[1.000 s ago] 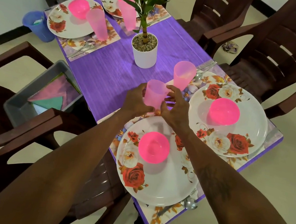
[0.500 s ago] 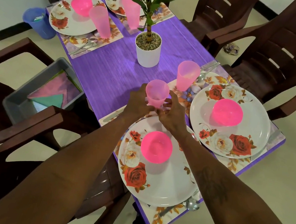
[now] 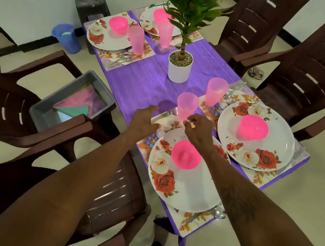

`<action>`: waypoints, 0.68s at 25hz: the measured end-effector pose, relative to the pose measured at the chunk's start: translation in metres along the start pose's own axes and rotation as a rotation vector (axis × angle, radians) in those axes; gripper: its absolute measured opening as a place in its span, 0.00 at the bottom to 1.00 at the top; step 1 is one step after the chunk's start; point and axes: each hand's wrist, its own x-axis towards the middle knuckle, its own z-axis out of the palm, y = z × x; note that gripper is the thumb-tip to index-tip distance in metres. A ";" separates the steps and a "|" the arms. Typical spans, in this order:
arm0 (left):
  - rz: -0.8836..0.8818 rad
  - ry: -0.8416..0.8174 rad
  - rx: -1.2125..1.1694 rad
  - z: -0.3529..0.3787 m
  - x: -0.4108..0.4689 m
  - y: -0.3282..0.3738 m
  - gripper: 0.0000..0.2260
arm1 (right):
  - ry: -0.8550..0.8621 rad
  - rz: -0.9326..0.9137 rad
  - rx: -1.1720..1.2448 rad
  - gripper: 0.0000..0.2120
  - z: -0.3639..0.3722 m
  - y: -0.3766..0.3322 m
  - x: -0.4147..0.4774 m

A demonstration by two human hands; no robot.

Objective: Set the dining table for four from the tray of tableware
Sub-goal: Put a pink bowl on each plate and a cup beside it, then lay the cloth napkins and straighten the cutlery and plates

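Although both hands flank the pink tumbler (image 3: 186, 106), neither grip holds it: the left hand (image 3: 144, 119) lies spread open at its 8 o'clock, and the right hand (image 3: 197, 130) is loosely curled and empty at its 5 o'clock. The tumbler stands upright on the placemat (image 3: 169, 123), at 12 o'clock from the near plate (image 3: 190, 188). Risk: a careless knuckle would topple so light a tumbler across the bench (image 3: 142, 83). Whether the right hand touches the tumbler base cannot be determined. The spoon (image 3: 219, 213) at the plate's 5 o'clock is half hidden beneath it.

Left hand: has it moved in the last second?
Yes. The left hand has let go of the near cup and shifted left, judged against the white plant pot.
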 end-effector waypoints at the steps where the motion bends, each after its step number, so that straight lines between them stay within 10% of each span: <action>1: 0.019 -0.007 0.007 -0.007 -0.010 -0.004 0.31 | -0.002 -0.022 -0.022 0.11 -0.001 -0.010 -0.007; 17: 0.327 0.012 0.152 -0.241 -0.297 -0.200 0.27 | -0.080 -0.290 -0.206 0.19 0.164 -0.263 -0.276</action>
